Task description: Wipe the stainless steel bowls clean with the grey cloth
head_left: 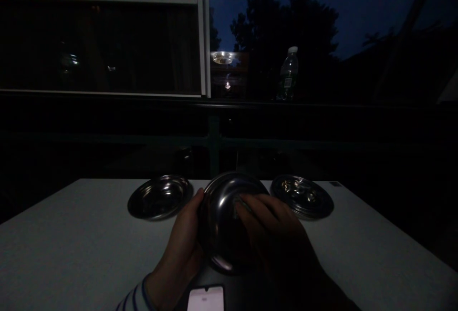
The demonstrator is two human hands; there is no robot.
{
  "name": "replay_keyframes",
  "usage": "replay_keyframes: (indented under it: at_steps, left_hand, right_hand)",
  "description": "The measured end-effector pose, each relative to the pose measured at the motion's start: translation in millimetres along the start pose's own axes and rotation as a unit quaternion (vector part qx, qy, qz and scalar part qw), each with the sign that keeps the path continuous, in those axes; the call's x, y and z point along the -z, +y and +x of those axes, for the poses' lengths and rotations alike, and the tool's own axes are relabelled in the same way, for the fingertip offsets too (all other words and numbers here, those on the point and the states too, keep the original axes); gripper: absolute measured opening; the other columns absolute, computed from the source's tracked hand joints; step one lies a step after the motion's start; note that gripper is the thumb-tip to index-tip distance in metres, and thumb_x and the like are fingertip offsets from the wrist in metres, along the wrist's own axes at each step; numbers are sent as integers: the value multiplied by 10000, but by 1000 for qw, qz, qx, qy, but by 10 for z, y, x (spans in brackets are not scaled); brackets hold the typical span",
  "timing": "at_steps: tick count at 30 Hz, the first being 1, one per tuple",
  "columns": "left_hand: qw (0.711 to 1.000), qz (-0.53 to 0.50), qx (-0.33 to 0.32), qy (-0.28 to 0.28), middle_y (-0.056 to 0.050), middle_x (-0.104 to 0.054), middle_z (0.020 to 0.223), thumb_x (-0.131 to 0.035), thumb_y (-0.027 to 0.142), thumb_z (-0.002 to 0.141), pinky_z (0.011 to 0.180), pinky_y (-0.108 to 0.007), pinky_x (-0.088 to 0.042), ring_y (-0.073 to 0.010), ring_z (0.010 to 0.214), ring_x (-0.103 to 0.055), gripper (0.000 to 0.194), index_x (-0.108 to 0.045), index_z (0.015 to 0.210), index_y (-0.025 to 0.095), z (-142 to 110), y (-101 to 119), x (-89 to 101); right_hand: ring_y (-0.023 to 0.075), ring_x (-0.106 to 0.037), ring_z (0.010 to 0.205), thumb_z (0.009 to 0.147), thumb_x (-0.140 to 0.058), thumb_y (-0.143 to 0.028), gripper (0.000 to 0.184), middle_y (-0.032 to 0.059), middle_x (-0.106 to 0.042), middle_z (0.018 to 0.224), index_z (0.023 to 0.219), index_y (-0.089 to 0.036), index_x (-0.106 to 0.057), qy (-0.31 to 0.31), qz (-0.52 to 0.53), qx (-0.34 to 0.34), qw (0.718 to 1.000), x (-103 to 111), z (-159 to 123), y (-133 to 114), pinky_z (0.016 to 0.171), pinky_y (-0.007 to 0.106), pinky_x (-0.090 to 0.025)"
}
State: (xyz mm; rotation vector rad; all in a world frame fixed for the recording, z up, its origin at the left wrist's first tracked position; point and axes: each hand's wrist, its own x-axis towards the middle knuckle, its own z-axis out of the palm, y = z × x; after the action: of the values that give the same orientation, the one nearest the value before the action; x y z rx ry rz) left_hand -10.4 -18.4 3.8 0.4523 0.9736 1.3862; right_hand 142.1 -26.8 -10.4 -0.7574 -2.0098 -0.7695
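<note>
A round, shiny stainless steel bowl (218, 234) is held up, tilted, over the near middle of the table. My left hand (184, 234) grips its left rim, thumb along the edge and the other fingers mostly hidden behind it. Against the middle of the metal face rests my right hand (275, 225), fingers bent and close together. A small pale patch shows at its fingertips; I cannot tell whether it is something pinched there or a reflection. In the dim light, it is unclear which face of the bowl points toward me.
One shiny metal dish (161, 199) lies at the table's back left, and a metal dish (302, 196), seemingly stacked, at the back right. A lit phone (205, 299) lies at the near edge of the white table (89, 249). Beyond, a plastic bottle (288, 75) stands by the window.
</note>
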Motion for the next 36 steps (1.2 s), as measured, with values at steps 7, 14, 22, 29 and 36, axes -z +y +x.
replay_keyframes:
  at_steps: [7,14,22,29,36]
  left_hand:
    - [998,-10,-43,40,-11,-634,498,-523,262,808,390,-220,-461,-124,400,-575,225,-631,648,147,38,161,25]
    - [999,-7,-22,30,-9,-626,483,-513,268,816,369,-218,-440,-120,375,-554,248,-621,627,149,24,129,4]
    - [1000,-1,-7,8,-34,-651,522,-482,261,830,392,-236,-466,-138,401,-579,245,-626,677,134,22,54,0]
    - [999,-20,-22,14,-31,-659,528,-485,228,832,406,-239,-485,-145,436,-607,226,-625,684,130,88,176,51]
    - [997,-55,-50,20,-25,-660,520,-436,209,854,409,-245,-490,-146,432,-611,263,-624,687,133,113,306,88]
  right_hand:
    - [176,-537,951,883,-378,-91,267,43,-660,987,1004,-114,-615,21,35,14,999,-98,-73,-206,734,325,-493]
    - [195,-524,990,886,-389,-121,268,59,-641,1034,1057,-118,-595,10,3,23,1000,-126,-97,-163,766,347,-481]
    - [203,-536,915,888,-379,-130,257,72,-654,995,1009,-106,-605,-1,13,0,1000,-55,-19,-76,698,338,-488]
    - [162,-542,937,896,-342,-85,296,22,-654,944,1001,-156,-609,15,29,-53,998,-83,-51,-363,847,339,-422]
    - [186,-528,961,881,-353,-76,286,60,-633,984,1014,-135,-600,6,9,14,1000,-29,-105,-66,767,346,-459]
